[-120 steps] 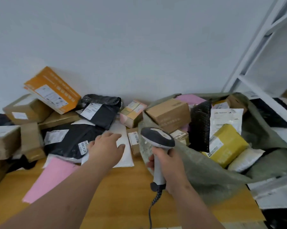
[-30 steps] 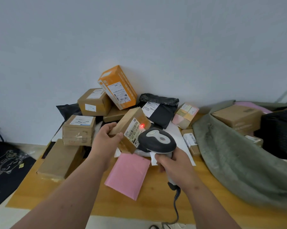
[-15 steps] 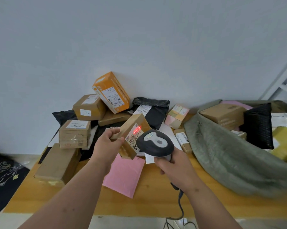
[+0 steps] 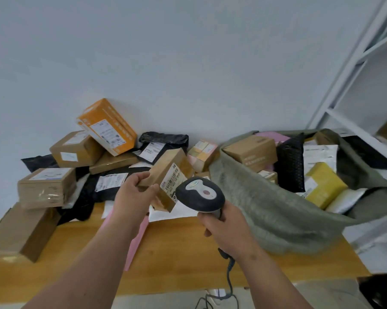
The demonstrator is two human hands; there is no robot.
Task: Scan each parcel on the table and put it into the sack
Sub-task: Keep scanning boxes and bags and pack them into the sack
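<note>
Left hand (image 4: 133, 197): grip closed on a small brown box (image 4: 165, 172), held tilted above the tabletop (image 4: 177, 255), barcode label facing the scanner (image 4: 200, 195). Right hand (image 4: 227, 228): grip closed around the scanner handle, scanner head just beside the label. Sack (image 4: 261, 204) lies open to the right, parcels inside. More parcels piled at the wall to the left, an orange box (image 4: 106, 126) on top. Pink mailer (image 4: 136, 239) under the left forearm.

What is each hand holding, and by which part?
Left hand holds the small brown cardboard box by its near end; right hand holds the grey handheld scanner by its handle.
</note>
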